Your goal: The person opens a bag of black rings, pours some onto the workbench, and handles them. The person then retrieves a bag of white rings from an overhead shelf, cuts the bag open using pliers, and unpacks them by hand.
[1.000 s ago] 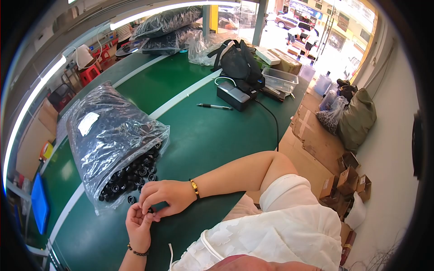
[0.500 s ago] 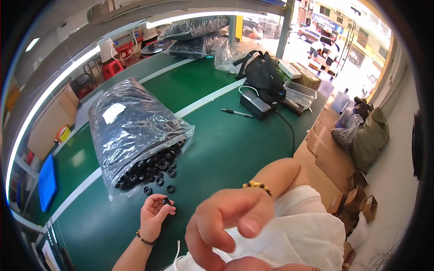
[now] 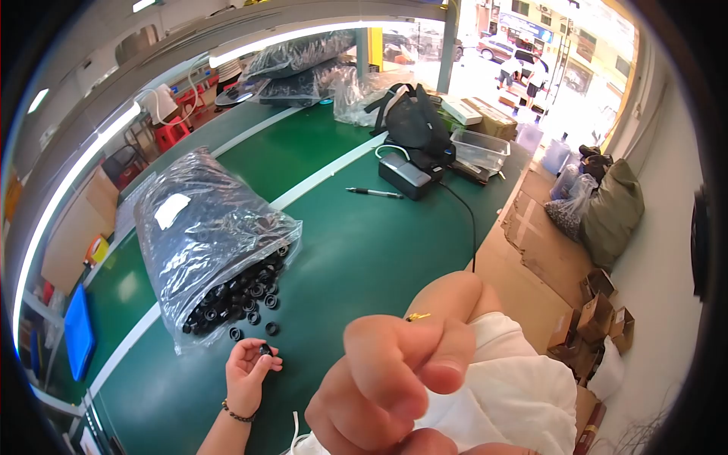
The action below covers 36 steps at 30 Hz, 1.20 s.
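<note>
My left hand (image 3: 246,371) is over the green table, its thumb and fingers closed on a small black round part (image 3: 265,349). Just beyond it lie loose black ring-shaped parts (image 3: 271,328), similar in look. More of them, a heap of black rings (image 3: 227,302), spill from the mouth of a large clear plastic bag (image 3: 205,220) with a white label. My right hand (image 3: 387,379) is raised very close to the camera, large and slightly blurred, with its fingers curled. Whether anything is in those fingers is hidden.
On the green table (image 3: 356,250) are a pen (image 3: 374,193), a black box-shaped device (image 3: 404,176) with a cable, a black backpack (image 3: 417,125) and a clear plastic bin (image 3: 481,150). Filled bags (image 3: 299,80) are stacked at the back. Cardboard boxes (image 3: 595,318) stand on the right.
The view has shifted, so the table and bag appear farther left. My right hand's fingers have curled closer together near the camera. My left hand still holds the black part.
</note>
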### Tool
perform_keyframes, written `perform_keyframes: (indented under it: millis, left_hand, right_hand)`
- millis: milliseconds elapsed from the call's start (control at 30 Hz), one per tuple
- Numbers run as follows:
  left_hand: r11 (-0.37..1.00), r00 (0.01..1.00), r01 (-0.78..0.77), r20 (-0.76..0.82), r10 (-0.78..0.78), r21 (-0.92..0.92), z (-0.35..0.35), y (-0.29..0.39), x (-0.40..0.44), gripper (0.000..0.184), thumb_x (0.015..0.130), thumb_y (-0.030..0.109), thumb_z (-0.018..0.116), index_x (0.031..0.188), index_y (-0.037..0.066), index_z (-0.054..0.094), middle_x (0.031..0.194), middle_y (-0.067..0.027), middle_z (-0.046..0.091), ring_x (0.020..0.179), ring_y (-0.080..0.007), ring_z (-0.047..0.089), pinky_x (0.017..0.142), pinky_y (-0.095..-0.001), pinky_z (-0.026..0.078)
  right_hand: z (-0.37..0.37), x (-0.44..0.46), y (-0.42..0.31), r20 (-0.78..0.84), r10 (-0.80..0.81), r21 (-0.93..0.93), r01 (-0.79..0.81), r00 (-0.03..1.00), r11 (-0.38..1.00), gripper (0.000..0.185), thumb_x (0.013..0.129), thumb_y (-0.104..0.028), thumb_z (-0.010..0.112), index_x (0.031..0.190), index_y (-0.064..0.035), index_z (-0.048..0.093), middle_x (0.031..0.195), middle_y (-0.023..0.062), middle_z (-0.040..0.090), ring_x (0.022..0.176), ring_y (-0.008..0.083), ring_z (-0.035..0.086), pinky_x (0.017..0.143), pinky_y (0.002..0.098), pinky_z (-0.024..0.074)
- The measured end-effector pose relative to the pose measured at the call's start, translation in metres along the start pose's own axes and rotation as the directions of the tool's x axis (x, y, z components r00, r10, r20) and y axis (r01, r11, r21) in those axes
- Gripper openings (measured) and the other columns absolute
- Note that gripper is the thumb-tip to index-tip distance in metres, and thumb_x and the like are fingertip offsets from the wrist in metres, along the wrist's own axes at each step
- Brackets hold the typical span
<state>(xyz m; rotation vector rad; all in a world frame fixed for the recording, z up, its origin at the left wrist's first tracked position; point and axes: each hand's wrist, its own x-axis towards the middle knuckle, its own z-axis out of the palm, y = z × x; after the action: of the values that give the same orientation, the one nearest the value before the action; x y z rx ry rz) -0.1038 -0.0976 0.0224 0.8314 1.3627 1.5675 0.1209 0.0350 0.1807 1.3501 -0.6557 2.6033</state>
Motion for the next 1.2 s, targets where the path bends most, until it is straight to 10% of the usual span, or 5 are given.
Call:
perform_keyframes:
  millis: [633, 900, 1033, 1133, 1200]
  left_hand:
    - [1.000, 1.000, -0.006, -0.009, 0.006, 0.013, -0.001, -0.003, 0.000, 0.025, 0.091, -0.002, 0.060, 0.115, -0.001, 0.052, 0.100, -0.0124, 0.065, 0.085, -0.0180, 0.066, 0.077, -0.0318, 0.057]
    - [1.000, 1.000, -0.008, -0.004, 0.008, -0.008, -0.002, -0.006, -0.001, 0.025, 0.092, -0.002, 0.059, 0.115, 0.000, 0.052, 0.101, -0.0125, 0.065, 0.085, -0.0181, 0.066, 0.078, -0.0317, 0.057]
    - [1.000, 1.000, -0.010, 0.001, 0.010, -0.012, -0.002, -0.006, -0.001, 0.025, 0.092, -0.002, 0.060, 0.115, 0.000, 0.052, 0.101, -0.0124, 0.065, 0.086, -0.0180, 0.066, 0.078, -0.0316, 0.057]
    - [1.000, 1.000, -0.003, 0.013, 0.003, -0.012, -0.001, -0.005, 0.000, 0.025, 0.092, -0.002, 0.060, 0.116, 0.000, 0.052, 0.101, -0.0123, 0.065, 0.086, -0.0179, 0.066, 0.078, -0.0315, 0.057]
    - [1.000, 1.000, -0.003, 0.017, 0.003, -0.011, 0.002, -0.003, 0.004, 0.025, 0.092, -0.002, 0.060, 0.116, 0.000, 0.052, 0.101, -0.0123, 0.065, 0.086, -0.0179, 0.066, 0.078, -0.0314, 0.057]
  right_hand:
    - [-0.024, 0.003, 0.017, 0.282, -0.182, -0.138, 0.227, 0.942, 0.964, 0.036, 0.098, -0.036, 0.051, 0.116, -0.0122, 0.031, 0.112, 0.0166, 0.042, 0.090, 0.0205, 0.047, 0.076, 0.0306, 0.0403]
    - [-0.004, -0.002, 0.012, 0.007, -0.193, -0.151, 0.192, 0.981, 0.970, 0.039, 0.097, -0.035, 0.054, 0.118, -0.0152, 0.029, 0.113, 0.0172, 0.041, 0.093, 0.0228, 0.051, 0.076, 0.0316, 0.0444]
    - [-0.002, 0.000, 0.008, 0.136, -0.136, -0.242, 0.166, 0.981, 0.956, 0.037, 0.101, -0.035, 0.049, 0.128, -0.0166, 0.031, 0.119, 0.0156, 0.039, 0.108, 0.0187, 0.048, 0.088, 0.0283, 0.0524]
    - [0.007, -0.001, 0.021, -0.171, -0.324, 0.130, 0.348, 0.930, 0.929, 0.036, 0.102, -0.034, 0.048, 0.127, -0.0168, 0.029, 0.118, 0.0165, 0.039, 0.104, 0.0189, 0.048, 0.085, 0.0255, 0.0511]
    - [-0.016, 0.007, 0.001, 0.280, -0.119, -0.305, 0.206, 0.953, 0.930, 0.037, 0.102, -0.034, 0.048, 0.128, -0.0163, 0.029, 0.118, 0.0167, 0.039, 0.102, 0.0191, 0.049, 0.082, 0.0244, 0.0501]
